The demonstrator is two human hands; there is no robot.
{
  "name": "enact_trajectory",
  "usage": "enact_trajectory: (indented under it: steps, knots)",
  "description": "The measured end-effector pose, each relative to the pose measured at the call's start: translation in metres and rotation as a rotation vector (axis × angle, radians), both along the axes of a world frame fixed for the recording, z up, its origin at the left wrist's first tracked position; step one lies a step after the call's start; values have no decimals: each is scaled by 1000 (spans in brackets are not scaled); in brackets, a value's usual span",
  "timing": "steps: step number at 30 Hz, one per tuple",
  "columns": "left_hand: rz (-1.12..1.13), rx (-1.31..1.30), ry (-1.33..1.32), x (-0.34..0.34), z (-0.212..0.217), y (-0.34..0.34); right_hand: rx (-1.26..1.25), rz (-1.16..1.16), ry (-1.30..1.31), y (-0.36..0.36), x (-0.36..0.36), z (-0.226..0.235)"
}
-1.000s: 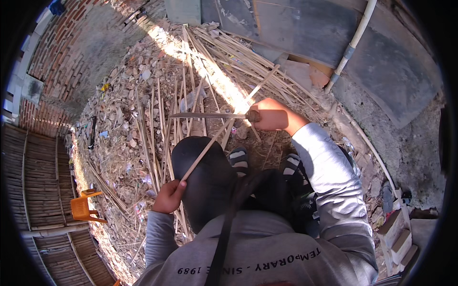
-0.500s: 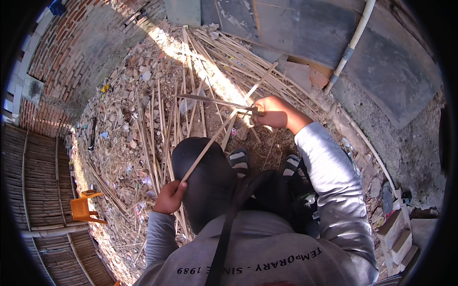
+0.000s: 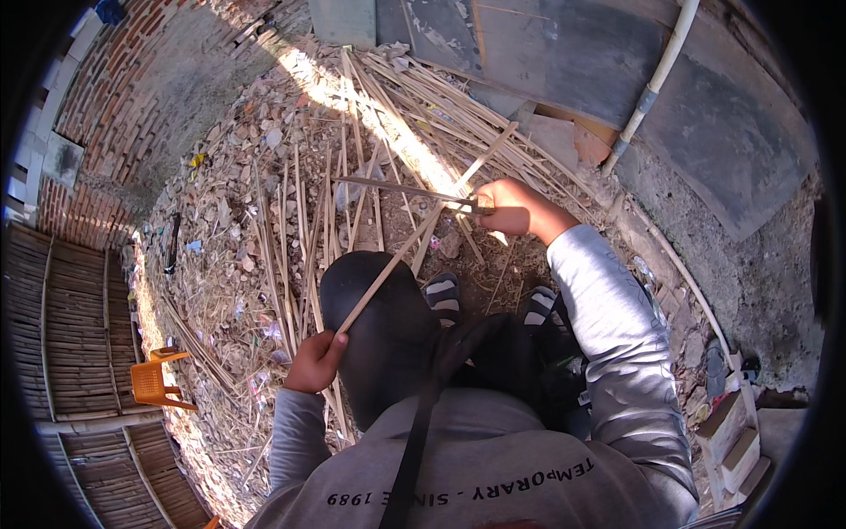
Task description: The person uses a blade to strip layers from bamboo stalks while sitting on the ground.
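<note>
My left hand (image 3: 315,363) is closed, with thumb and fingers pinching the near end of a long pale bamboo strip (image 3: 388,271). The strip slants up and to the right across my dark-covered knee (image 3: 366,291). In my right hand (image 3: 518,210), the fingers are wrapped round the handle of a long-bladed knife (image 3: 397,187). Its narrow blade points left and crosses the strip near the far part. Whether the edge touches the strip I cannot tell. Another pale strip (image 3: 487,156) crosses close by the blade and partly overlaps it in view.
Many bamboo strips (image 3: 414,93) lie piled ahead, with more scattered (image 3: 286,238) to the left over rubble and litter. An orange plastic chair (image 3: 159,381) stands at left by a bamboo slat panel (image 3: 88,326). A pipe (image 3: 648,93) and grey boards (image 3: 564,53) line the right.
</note>
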State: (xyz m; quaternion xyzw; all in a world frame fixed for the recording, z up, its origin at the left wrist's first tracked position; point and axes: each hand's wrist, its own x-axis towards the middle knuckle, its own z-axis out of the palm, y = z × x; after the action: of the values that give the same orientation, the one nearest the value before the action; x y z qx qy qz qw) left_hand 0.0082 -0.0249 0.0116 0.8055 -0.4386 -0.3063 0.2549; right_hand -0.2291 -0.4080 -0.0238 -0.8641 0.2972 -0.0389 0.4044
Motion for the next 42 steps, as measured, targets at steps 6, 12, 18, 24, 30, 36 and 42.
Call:
enact_trajectory:
  steps: [6, 12, 18, 24, 30, 36, 42]
  knots:
    - [5, -29, 6, 0, -2, 0, 4, 17, -40, -3, 1, -8]
    - [22, 85, 55, 0, 2, -1, 51, 11, -11, -3, 0, -10]
    - [57, 11, 18, 0, -6, 2, 4, 21, -20, -3, 0, -8]
    - [47, 13, 22, 0, -5, 1, 20, 11, -23, -1, -1, -5]
    - [78, 13, 96, 2, -10, 4, 35, 12, -45, -1, -2, -9]
    - [87, 38, 121, 2, -7, 2, 2, 16, -61, -1, -2, -12]
    - [105, 60, 120, 2, -8, 3, 13, 21, -67, -1, -1, -10]
